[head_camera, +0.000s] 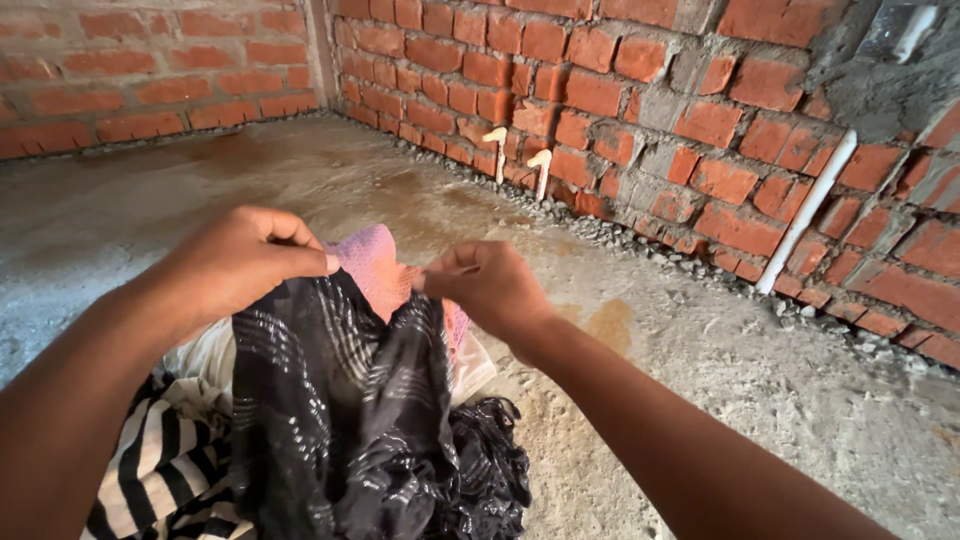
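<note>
Head view takes in an unplastered room: red brick walls meet a rough, dusty concrete floor, with loose gravel along the wall foot, a white pipe slanting down the bricks at right and two short white pipe stubs rising near the corner. On the floor below the person lies a heap of clothes, a black-and-white striped garment at its left edge. Out of that heap a black cloth with silvery lines hangs upward, its long axis running roughly vertical from the pile to the hands, its top edge stretched sideways between them. Left hand has its grip closed on the upper left corner; right hand pinches the upper right corner, thumb and fingers together. Both hands sit about equally near the cloth. Behind it, between the hands, a pink mesh fabric shows, touching the black cloth.
</note>
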